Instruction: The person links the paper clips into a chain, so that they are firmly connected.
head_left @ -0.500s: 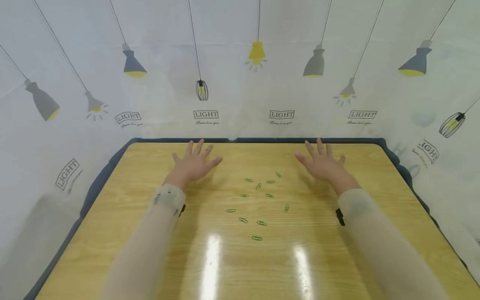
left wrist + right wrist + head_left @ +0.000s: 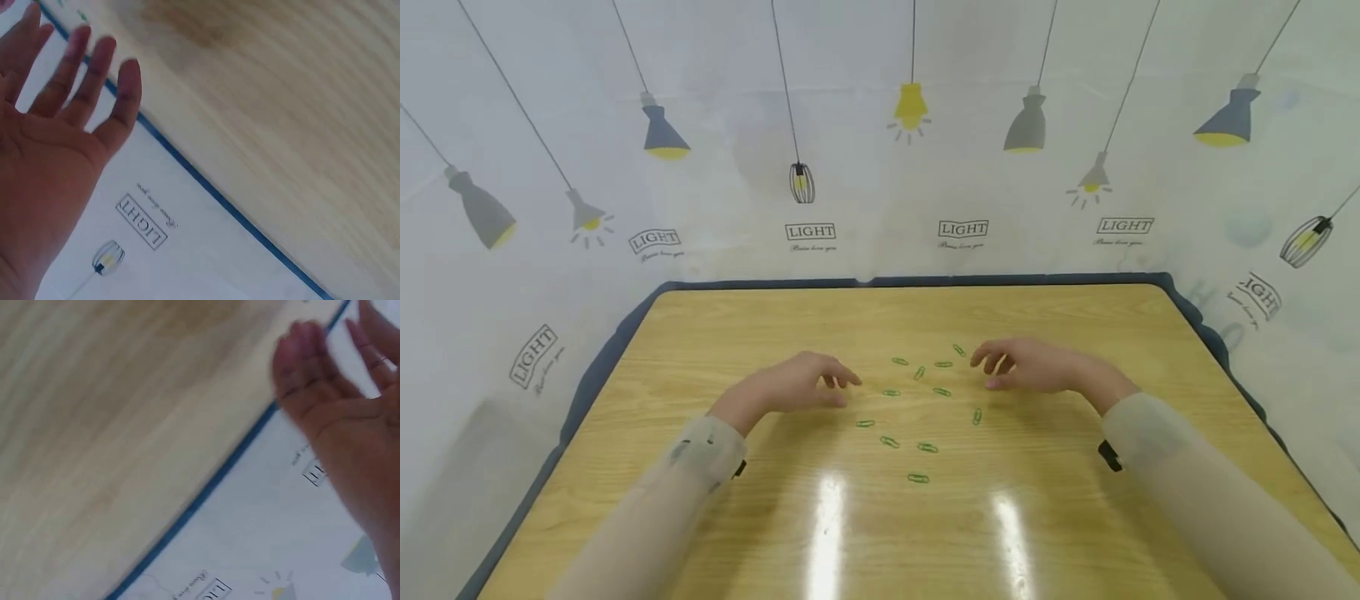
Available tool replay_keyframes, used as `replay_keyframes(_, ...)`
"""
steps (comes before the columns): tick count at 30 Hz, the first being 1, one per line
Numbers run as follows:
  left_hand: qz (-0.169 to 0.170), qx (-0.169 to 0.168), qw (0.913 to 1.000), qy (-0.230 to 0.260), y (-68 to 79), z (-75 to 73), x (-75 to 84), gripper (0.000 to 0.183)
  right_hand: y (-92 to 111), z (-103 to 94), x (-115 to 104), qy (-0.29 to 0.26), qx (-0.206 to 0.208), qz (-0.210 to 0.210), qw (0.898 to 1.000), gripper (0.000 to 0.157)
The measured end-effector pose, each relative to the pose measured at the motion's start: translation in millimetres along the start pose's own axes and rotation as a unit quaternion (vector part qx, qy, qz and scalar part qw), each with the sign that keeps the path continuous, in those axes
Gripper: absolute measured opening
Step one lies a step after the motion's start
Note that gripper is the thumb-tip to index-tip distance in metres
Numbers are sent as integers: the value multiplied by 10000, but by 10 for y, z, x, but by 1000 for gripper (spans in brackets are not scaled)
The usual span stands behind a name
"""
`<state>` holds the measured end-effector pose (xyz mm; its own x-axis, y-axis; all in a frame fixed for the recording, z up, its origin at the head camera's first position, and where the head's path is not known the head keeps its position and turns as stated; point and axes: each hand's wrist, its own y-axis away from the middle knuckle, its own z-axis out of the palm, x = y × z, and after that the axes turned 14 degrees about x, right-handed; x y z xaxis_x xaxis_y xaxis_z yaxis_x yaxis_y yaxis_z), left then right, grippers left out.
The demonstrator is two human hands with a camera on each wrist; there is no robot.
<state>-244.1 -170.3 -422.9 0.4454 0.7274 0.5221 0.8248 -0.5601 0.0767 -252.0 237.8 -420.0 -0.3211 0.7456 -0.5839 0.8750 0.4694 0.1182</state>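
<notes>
Several green paper clips lie scattered over the middle of the wooden table. My left hand hovers to the left of them, its fingers loosely bent and holding nothing; the palm of that hand faces the left wrist camera. On the other side, my right hand is near the upper right clip and the lower right clip, fingers relaxed and bent, nothing between them. In the right wrist view the right hand is slightly blurred, with no clip in it.
The wooden table has a dark blue edge along its back and sides. Behind it hangs a white sheet printed with lamps and the word LIGHT. Two bright reflections streak the table's front.
Both hands have drawn back from the table's far edge and turned inward toward the clips. Their spread fingers have relaxed into a loose bend. The clips lie as before.
</notes>
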Motion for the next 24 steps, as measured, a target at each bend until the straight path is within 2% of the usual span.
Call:
replay_keyframes(3, 132, -249, 9992, 291, -15, 108, -9, 33, 9, 108, 46, -648, -296, -137, 9974, 26)
replay_keyframes(6, 97, -341, 9981, 500, -41, 191, -31, 31, 3, 209, 102, -989, -499, -41, 9938, 20)
replay_keyframes(9, 95, -533, 9964, 657, -75, 247, -41, 31, 1, 279, 151, -1014, -548, 43, 9933, 19)
replay_keyframes(13, 179, -733, 9955, 579, -118, 274, -17, 30, -2, 314, 182, -960, -456, 166, 9942, 19)
replay_keyframes(20, 420, -657, 9967, 214, -142, 290, -14, 25, 6, 364, 178, -916, -350, 58, 9952, 16)
replay_keyframes(24, 388, -631, 9969, 264, -136, 305, -13, 22, 33, 411, 168, -869, -278, 6, 9958, 13)
